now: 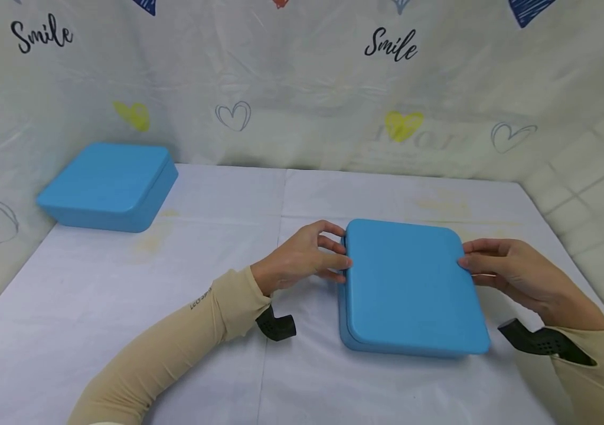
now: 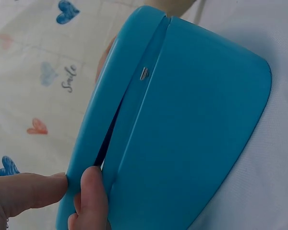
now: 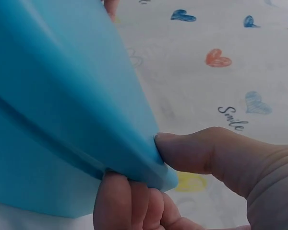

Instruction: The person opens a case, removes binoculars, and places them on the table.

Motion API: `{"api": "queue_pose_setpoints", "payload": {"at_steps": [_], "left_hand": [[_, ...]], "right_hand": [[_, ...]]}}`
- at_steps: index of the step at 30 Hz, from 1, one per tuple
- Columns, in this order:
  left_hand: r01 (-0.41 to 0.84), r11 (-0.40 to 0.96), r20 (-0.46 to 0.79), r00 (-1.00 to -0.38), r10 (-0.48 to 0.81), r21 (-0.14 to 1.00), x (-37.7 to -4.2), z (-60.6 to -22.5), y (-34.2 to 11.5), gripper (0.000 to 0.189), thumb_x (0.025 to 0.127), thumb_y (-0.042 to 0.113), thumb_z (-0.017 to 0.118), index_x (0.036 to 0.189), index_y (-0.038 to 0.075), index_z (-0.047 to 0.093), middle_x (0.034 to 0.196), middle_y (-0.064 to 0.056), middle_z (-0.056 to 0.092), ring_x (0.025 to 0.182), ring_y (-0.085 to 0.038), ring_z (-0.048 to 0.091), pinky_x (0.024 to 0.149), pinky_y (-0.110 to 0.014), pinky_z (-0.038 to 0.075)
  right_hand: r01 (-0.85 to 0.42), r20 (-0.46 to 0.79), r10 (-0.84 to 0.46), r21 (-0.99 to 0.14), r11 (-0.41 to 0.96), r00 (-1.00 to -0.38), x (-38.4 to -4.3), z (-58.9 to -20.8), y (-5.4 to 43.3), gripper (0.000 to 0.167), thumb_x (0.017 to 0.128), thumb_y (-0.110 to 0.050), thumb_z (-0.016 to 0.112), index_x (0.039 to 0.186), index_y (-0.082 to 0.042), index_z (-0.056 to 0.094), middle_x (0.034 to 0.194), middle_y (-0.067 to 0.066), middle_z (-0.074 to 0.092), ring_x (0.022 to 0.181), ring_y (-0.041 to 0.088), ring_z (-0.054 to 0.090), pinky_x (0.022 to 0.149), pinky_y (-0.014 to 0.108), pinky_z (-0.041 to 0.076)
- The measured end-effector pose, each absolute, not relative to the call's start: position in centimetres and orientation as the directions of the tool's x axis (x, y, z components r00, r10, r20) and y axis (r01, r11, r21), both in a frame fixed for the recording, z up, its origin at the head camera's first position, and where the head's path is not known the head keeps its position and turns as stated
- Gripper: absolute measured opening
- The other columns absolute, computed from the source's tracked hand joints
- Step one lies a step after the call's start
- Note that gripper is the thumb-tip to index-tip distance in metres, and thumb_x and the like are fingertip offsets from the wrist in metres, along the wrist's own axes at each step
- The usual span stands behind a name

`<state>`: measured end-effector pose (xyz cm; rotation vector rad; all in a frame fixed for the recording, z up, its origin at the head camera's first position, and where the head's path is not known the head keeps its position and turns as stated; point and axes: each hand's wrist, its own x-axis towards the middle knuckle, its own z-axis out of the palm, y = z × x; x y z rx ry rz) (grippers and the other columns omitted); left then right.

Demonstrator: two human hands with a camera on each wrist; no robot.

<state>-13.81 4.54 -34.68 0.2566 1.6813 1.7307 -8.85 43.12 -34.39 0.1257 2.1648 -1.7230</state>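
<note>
A blue lidded box stands on the white-covered table, right of the middle, between both hands. My left hand pinches the lid's left edge, thumb on top and fingertips under the rim. From the other side my right hand grips the lid's right edge in the same way. In the left wrist view a dark gap parts the lid from the box body, and a small metal piece shows at the seam. The right wrist view has the thumb on the lid and fingers curled beneath its rim. The inside is hidden.
A second blue box, closed, sits at the table's back left corner. Behind the table hangs a pale sheet printed with hearts and "Smile". Black wrist mounts stick out below both sleeves. A tiled-pattern wall runs along the right.
</note>
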Motion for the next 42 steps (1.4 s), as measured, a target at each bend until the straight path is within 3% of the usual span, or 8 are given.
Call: {"api": "queue_pose_setpoints", "payload": {"at_steps": [9,17,24,42], "left_hand": [[-0.349,0.096,-0.331,-0.714,0.617,0.932,-13.8,-34.8,4.5,0.052,0.092,-0.002,0.072,0.139,0.0,0.049,0.118,-0.015,0.058,0.085,-0.022,0.073,0.086,-0.047,0.065],[-0.358,0.096,-0.335,-0.701,0.63,0.929,-13.8,-34.7,4.5,0.052,0.093,-0.002,0.071,0.139,0.0,0.048,0.117,-0.015,0.058,0.085,-0.022,0.073,0.086,-0.047,0.065],[-0.367,0.102,-0.348,-0.703,0.62,0.925,-13.8,-34.5,4.5,0.052,0.094,-0.002,0.07,0.14,0.0,0.048,0.115,-0.014,0.058,0.082,-0.021,0.074,0.084,-0.044,0.065],[-0.366,0.087,-0.338,-0.71,0.618,0.927,-13.7,-34.4,4.6,0.051,0.093,-0.002,0.07,0.139,0.001,0.048,0.114,-0.013,0.057,0.082,-0.021,0.073,0.087,-0.048,0.064]], "right_hand": [[0.255,-0.341,-0.162,-0.882,0.397,-0.926,-8.8,-34.1,43.0,0.019,0.104,-0.005,0.059,0.115,-0.019,0.062,0.1,-0.009,0.07,0.088,0.011,0.071,0.077,0.028,0.062],[0.22,-0.35,-0.171,-0.83,0.512,-0.921,-8.4,-34.0,42.9,0.031,0.102,-0.01,0.063,0.126,-0.022,0.049,0.107,-0.011,0.063,0.091,0.012,0.07,0.078,0.032,0.062],[0.188,-0.36,-0.264,-0.84,0.509,-0.895,-8.2,-33.4,43.2,0.04,0.101,-0.005,0.061,0.133,-0.02,0.044,0.11,-0.003,0.065,0.089,0.023,0.072,0.079,0.036,0.063],[0.148,-0.32,-0.298,-0.864,0.481,-0.899,-8.1,-33.4,43.3,0.043,0.099,0.0,0.062,0.134,-0.02,0.045,0.105,-0.004,0.064,0.083,0.023,0.071,0.076,0.039,0.064]]}}
